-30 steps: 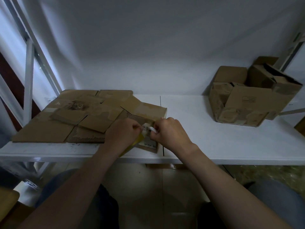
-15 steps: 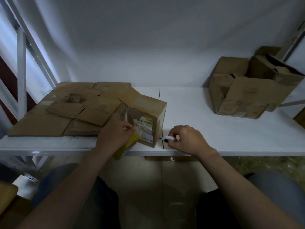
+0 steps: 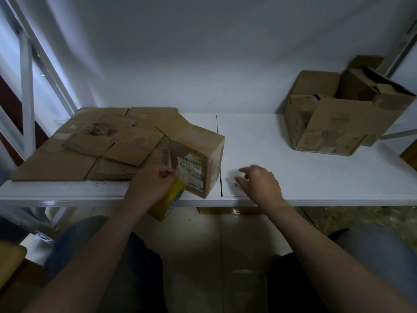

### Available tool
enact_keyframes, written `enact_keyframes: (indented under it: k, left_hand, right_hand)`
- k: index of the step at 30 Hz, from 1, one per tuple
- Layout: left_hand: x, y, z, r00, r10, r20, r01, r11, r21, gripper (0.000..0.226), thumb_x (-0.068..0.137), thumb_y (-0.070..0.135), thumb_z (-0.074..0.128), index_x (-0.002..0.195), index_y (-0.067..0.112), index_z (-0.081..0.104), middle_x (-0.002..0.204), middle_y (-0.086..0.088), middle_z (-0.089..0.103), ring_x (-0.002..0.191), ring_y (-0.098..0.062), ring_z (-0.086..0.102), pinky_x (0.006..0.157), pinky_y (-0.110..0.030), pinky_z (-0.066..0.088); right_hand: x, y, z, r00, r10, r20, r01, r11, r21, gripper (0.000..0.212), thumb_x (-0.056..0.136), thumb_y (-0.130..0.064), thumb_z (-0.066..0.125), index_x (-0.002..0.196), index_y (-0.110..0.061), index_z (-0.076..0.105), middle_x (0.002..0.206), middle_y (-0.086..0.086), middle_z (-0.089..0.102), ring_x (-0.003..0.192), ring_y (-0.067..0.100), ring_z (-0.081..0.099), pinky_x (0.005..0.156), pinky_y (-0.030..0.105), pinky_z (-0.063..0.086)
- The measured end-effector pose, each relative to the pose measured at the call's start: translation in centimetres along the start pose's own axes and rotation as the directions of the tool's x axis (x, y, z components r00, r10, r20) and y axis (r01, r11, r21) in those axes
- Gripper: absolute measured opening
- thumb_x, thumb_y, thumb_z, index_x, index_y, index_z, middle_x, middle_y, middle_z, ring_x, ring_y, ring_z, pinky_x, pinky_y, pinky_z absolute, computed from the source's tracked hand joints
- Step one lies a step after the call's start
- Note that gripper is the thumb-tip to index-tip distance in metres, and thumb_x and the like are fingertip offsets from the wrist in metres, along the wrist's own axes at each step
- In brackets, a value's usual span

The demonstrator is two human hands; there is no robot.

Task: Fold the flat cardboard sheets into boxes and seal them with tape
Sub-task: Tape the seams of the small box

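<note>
A small folded cardboard box (image 3: 200, 145) with a white label stands on the white table (image 3: 304, 177), near its front edge. My left hand (image 3: 147, 184) grips a yellow tape roll (image 3: 168, 199) against the box's lower left front. My right hand (image 3: 259, 184) hovers just right of the box, motion-blurred, its fingers loosely spread over a small white object (image 3: 234, 177) on the table. A pile of flat cardboard sheets (image 3: 90, 145) lies to the left, partly under the box.
Several folded, worn boxes (image 3: 338, 123) are grouped at the back right of the table. A white metal rack frame (image 3: 27, 91) rises at the left. A white wall stands close behind, and my knees are below the table edge.
My right hand moved away from the box front to the table on its right and loosened its fingers over the small white object. My left hand stayed at the box with the tape roll.
</note>
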State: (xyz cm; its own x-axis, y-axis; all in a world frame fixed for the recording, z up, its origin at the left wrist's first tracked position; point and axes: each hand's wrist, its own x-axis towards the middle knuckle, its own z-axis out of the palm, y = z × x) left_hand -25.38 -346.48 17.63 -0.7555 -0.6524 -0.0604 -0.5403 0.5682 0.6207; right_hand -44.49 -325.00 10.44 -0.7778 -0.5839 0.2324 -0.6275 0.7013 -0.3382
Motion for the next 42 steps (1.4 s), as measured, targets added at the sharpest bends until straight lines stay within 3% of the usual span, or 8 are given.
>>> enact_keyframes:
  k: [4,7,10,19,26,31,36,42]
  left_hand:
    - [-0.1,0.0,-0.2,1.0,0.003,-0.003,-0.003,1.0,0.012,0.031,0.098,0.049,0.057,0.12,0.031,0.07,0.131,0.001,0.063,0.105,-0.017,0.054,0.085,-0.032,0.043]
    - [-0.2,0.1,-0.3,1.0,-0.001,0.002,0.001,1.0,0.01,0.032,0.098,0.048,0.058,0.122,0.03,0.069,0.131,0.001,0.062,0.103,-0.014,0.051,0.085,-0.032,0.042]
    - [-0.1,-0.1,-0.6,1.0,0.023,0.003,-0.023,1.0,0.001,0.031,0.098,0.047,0.058,0.121,0.031,0.07,0.131,0.004,0.062,0.099,-0.009,0.048,0.084,-0.031,0.041]
    - [0.7,-2.1,-1.7,1.0,-0.006,-0.002,0.006,1.0,0.013,0.027,0.097,0.05,0.057,0.115,0.034,0.071,0.111,0.009,0.057,0.098,-0.012,0.049,0.083,-0.033,0.041]
    - [0.4,-2.2,-1.9,1.0,-0.008,-0.003,0.008,0.999,-0.043,0.028,0.096,0.051,0.057,0.115,0.035,0.069,0.115,0.009,0.055,0.102,-0.014,0.049,0.086,-0.035,0.041]
    - [-0.3,-2.1,-2.1,1.0,0.008,-0.021,-0.011,0.986,-0.165,0.014,0.097,0.043,0.06,0.107,0.037,0.067,0.115,0.011,0.055,0.106,-0.012,0.049,0.093,-0.036,0.043]
    - [-0.9,-1.8,-2.4,1.0,-0.017,-0.015,0.012,0.965,-0.262,0.004,0.096,0.04,0.062,0.098,0.043,0.063,0.114,0.01,0.058,0.109,-0.014,0.052,0.088,-0.035,0.041]
    - [-2.1,-1.1,-2.5,0.999,-0.035,-0.03,0.022,0.932,-0.361,0.022,0.097,0.03,0.062,0.119,0.032,0.066,0.115,0.011,0.051,0.109,-0.012,0.047,0.089,-0.033,0.037]
  right_hand:
    - [1.2,-5.6,-3.5,0.969,-0.198,-0.147,0.237,0.911,0.336,0.059,0.097,-0.061,0.05,0.149,-0.032,0.046,0.149,-0.003,0.043,0.132,0.015,0.045,0.105,0.029,0.042]
    - [2.5,-9.0,-3.9,0.969,-0.225,-0.097,0.245,0.905,0.348,0.07,0.093,-0.072,0.044,0.155,-0.043,0.03,0.165,-0.001,0.019,0.148,0.024,0.022,0.115,0.039,0.027]
    - [3.3,-10.4,-2.1,0.977,-0.203,-0.064,0.213,0.936,0.28,0.065,0.092,-0.071,0.049,0.151,-0.045,0.038,0.165,0.003,0.019,0.147,0.031,0.022,0.118,0.048,0.031]
    - [3.3,-10.3,0.1,0.972,-0.187,-0.144,0.223,0.929,0.297,0.078,0.079,-0.051,0.08,0.147,-0.04,0.042,0.163,-0.001,0.018,0.146,0.027,0.023,0.1,0.047,0.047]
    - [5.0,-10.3,0.1,0.978,-0.153,-0.139,0.184,0.951,0.247,0.074,0.08,-0.062,0.073,0.146,-0.049,0.042,0.164,-0.004,0.021,0.146,0.026,0.027,0.099,0.048,0.048]
    - [6.2,-11.1,-0.5,0.989,-0.12,-0.092,0.128,0.988,0.089,0.072,0.088,-0.07,0.059,0.151,-0.048,0.033,0.165,0.0,0.021,0.14,0.037,0.036,0.105,0.053,0.043]
    - [6.1,-11.1,-2.1,0.994,-0.103,0.046,0.107,0.991,-0.078,0.085,0.091,-0.075,0.045,0.159,-0.039,0.01,0.169,0.001,0.006,0.148,0.048,0.018,0.116,0.062,0.026]
    - [4.4,-10.2,-3.5,0.993,-0.117,-0.012,0.117,0.975,0.19,0.092,0.089,-0.072,0.052,0.161,-0.038,0.006,0.169,0.007,0.002,0.151,0.039,0.01,0.119,0.055,0.023]
